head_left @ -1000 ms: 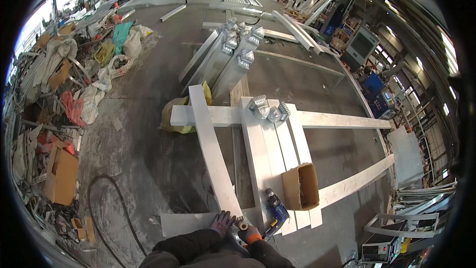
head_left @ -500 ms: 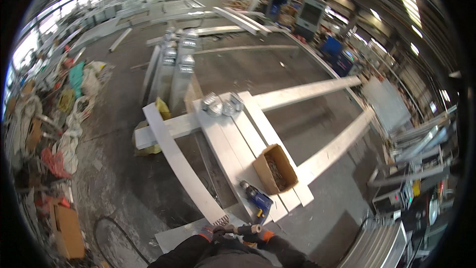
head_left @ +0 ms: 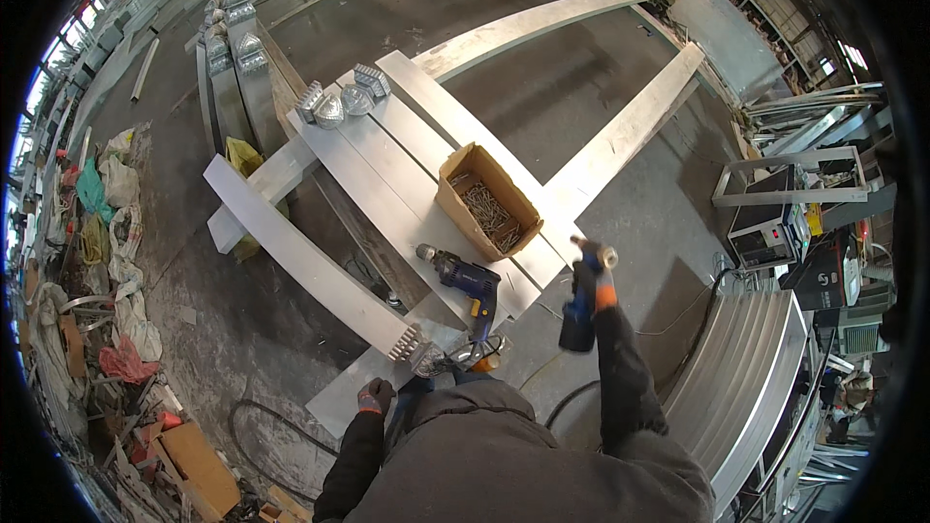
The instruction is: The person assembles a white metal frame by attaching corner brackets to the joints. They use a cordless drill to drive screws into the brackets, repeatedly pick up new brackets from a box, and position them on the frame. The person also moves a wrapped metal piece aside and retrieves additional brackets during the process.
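Observation:
My right hand (head_left: pixel 587 276), gloved, is raised to the right of the boards. It grips what looks like a cordless drill (head_left: pixel 577 327), dark blue, with a round pale end at the top. My left hand (head_left: pixel 376 395), also gloved, is closed low beside my leg; whatever it may hold is hidden. Between my hands, a silver ribbed cap (head_left: pixel 426 359) sits at the near end of a long white beam (head_left: pixel 315 257). A second, blue drill (head_left: pixel 470 281) lies on the white boards (head_left: pixel 387 203), next to an open cardboard box (head_left: pixel 455 199) of screws (head_left: pixel 492 215).
Several silver caps (head_left: pixel 329 111) stand at the boards' far end; more cap the posts (head_left: pixel 252 87) at far left. A white crossbeam (head_left: pixel 620 140) extends right. A black hose (head_left: pixel 276 409) curls over the floor at left. Stacked metal panels (head_left: pixel 736 378) stand right; scrap piles line the left.
My hands have moved apart from the beam's near end. The right has risen outward with the drill, and the left has dropped leftward. The view has tilted further down.

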The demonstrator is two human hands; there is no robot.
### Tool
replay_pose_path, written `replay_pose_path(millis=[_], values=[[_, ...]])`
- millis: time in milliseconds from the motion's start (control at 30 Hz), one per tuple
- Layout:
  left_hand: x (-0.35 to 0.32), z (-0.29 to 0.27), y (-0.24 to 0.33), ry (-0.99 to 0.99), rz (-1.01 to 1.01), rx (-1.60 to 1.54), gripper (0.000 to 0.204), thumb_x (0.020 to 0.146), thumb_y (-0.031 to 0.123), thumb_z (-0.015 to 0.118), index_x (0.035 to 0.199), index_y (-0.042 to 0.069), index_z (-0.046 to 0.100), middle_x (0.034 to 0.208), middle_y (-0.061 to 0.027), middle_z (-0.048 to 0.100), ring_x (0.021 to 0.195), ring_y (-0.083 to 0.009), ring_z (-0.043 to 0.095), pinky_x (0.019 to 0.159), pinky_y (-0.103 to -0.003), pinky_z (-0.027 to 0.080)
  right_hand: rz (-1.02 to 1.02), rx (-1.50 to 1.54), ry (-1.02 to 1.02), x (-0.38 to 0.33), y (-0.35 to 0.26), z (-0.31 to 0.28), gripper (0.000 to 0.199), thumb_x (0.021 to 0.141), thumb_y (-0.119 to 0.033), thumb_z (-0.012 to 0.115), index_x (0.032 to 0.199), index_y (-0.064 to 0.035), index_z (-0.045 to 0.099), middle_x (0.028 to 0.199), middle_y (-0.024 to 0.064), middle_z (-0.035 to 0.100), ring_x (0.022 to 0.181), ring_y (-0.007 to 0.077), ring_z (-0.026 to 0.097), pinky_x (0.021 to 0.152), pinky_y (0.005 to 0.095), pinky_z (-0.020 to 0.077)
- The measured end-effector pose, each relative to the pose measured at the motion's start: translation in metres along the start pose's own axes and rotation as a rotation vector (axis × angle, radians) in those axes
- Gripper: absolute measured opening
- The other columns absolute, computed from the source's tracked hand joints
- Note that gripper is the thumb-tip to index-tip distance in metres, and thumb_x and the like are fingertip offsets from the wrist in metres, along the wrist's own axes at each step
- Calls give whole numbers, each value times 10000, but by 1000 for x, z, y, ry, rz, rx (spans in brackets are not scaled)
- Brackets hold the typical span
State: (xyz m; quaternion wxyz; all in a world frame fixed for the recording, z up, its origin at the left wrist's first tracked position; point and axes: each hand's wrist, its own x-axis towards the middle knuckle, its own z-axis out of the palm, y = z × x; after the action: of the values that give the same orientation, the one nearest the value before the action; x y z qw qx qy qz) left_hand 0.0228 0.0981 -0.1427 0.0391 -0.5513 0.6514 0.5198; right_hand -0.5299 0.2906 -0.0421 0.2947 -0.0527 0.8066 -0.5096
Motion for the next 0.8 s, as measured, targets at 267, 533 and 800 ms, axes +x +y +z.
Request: replay_pose_path(millis=[267,533,800], values=[[-30,28,-29,169,-275,-111,345,836,326,601,723,12,686,748,-156,713,736,-284,671,711,-419,518,-308,-518,172,255,47,71,450,789,-248,746,1127,-41,533,907,97,616,796,223,601,699,418,535],[-62,47,-123,255,-633,-399,343,818,361,643,800,28,722,760,-143,733,747,-286,709,717,-452,542,-438,-629,-351,275,32,80,501,908,-501,611,969,-13,704,821,114,691,712,257,665,620,428,509],[-194,-157,-332,367,-970,642,604,877,572,601,1243,91,605,1220,-104,661,1079,-278,659,935,-447,516,-20,-708,-141,181,1,32,470,891,-391,654,1222,-58,626,1065,168,718,917,286,698,772,433,563]])
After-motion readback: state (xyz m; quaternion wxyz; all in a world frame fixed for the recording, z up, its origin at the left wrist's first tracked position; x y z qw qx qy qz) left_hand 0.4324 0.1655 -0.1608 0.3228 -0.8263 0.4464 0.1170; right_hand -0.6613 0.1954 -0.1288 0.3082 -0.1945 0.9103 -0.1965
